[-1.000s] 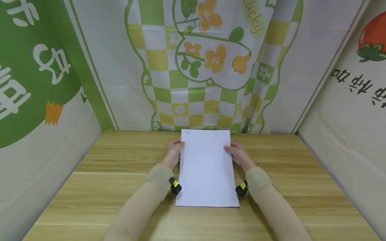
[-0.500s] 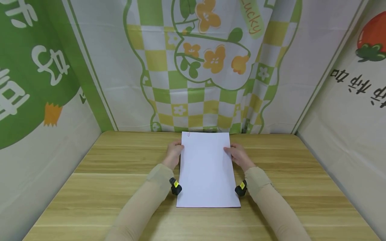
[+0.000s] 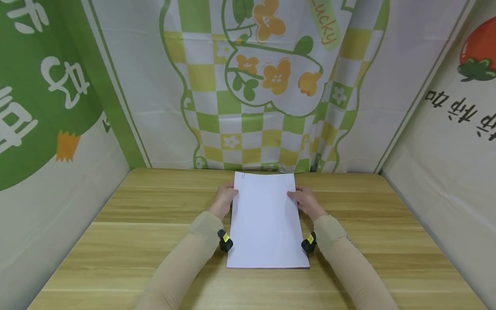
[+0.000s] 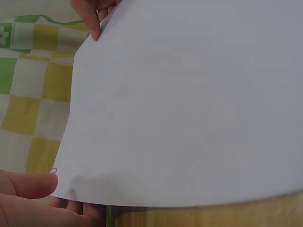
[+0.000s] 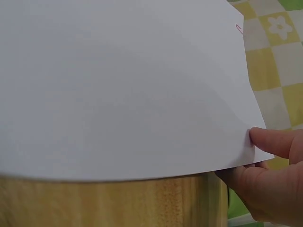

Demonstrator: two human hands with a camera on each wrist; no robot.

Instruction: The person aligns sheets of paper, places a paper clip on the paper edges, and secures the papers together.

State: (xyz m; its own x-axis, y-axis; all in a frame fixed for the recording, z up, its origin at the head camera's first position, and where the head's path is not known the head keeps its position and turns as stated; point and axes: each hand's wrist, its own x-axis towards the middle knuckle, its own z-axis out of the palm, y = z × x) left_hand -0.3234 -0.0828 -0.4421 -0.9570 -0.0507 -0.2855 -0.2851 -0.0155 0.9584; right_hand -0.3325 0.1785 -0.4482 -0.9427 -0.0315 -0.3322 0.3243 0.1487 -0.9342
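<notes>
Blank white paper [image 3: 267,224] lies lengthwise before me, its far end lifted and its near edge low at the wooden table. A small reddish paper clip [image 3: 243,175] sits on its far left corner; the right wrist view shows the paper clip [image 5: 239,29] at the far edge. My left hand [image 3: 223,200] pinches the left edge near the far end, thumb on top and fingers beneath. Opposite it, my right hand [image 3: 307,200] pinches the right edge the same way. In the right wrist view the right hand [image 5: 274,175] grips close to a corner. Most fingers are hidden under the paper.
The wooden table [image 3: 155,249] extends on both sides of the paper. Behind its far edge hangs a green and yellow checked curtain [image 3: 252,129]. Printed cloth walls stand at the left [image 3: 46,193] and right [image 3: 445,172].
The paper's far end has come down and slightly toward me, now below the table's back edge in the head view. Both hands keep their grip and have shifted slightly nearer with it.
</notes>
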